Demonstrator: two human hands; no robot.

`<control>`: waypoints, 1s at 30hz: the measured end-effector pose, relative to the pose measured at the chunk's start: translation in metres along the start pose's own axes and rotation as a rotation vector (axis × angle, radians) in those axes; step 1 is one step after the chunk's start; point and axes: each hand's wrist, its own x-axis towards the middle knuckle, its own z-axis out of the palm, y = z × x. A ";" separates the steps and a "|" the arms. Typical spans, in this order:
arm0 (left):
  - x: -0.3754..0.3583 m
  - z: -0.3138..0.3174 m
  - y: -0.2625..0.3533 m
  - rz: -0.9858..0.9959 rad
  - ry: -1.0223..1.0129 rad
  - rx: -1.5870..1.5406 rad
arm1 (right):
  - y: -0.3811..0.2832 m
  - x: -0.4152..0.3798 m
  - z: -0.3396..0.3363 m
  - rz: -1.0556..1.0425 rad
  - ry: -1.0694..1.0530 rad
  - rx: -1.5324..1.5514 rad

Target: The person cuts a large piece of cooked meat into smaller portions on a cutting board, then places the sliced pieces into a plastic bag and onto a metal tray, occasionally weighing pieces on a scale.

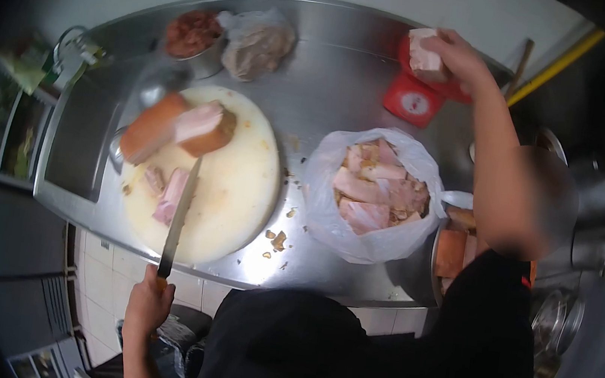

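My left hand (150, 302) grips the handle of a long knife (179, 221), whose blade lies over a round white cutting board (244, 174). Larger pieces of meat with brown skin (155, 124) sit on the board, with small pink strips (173, 194) beside the blade. At the upper right, my right hand (456, 55) holds a pale block of meat (426, 56) at the top of a red scale (413, 102). Whether the block rests on the scale is unclear. An open plastic bag of cut meat (372, 186) stands between board and right arm.
A metal bowl of reddish meat (194, 34) and a tied plastic bag (259, 49) stand behind the board. Brown scraps (277, 241) lie on the steel counter (311, 114). A sink (79, 154) is at the left. A tray of meat (451, 254) lies below my right arm, pots (591, 209) beyond.
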 end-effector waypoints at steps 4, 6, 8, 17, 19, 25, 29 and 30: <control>-0.020 -0.015 0.002 0.071 0.033 -0.091 | -0.039 -0.079 0.088 0.100 -0.371 0.443; -0.035 -0.024 0.005 0.091 0.044 -0.179 | -0.036 -0.120 0.146 0.133 -0.451 0.446; -0.041 -0.029 0.006 0.064 0.043 -0.317 | -0.039 -0.163 0.203 0.205 -0.563 0.503; -0.042 -0.034 0.018 0.172 0.155 -0.402 | -0.035 -0.267 0.332 -0.466 -0.225 -0.252; -0.046 -0.035 0.021 0.184 0.132 -0.348 | -0.049 -0.264 0.333 -0.608 -0.246 -0.245; -0.062 -0.051 0.029 0.098 -0.028 -0.279 | -0.055 -0.260 0.343 -0.637 -0.325 -0.315; -0.068 -0.053 0.034 0.064 -0.069 -0.253 | -0.060 -0.265 0.344 -0.577 -0.323 -0.359; -0.068 -0.051 0.035 0.057 -0.068 -0.245 | -0.059 -0.264 0.344 -0.584 -0.320 -0.365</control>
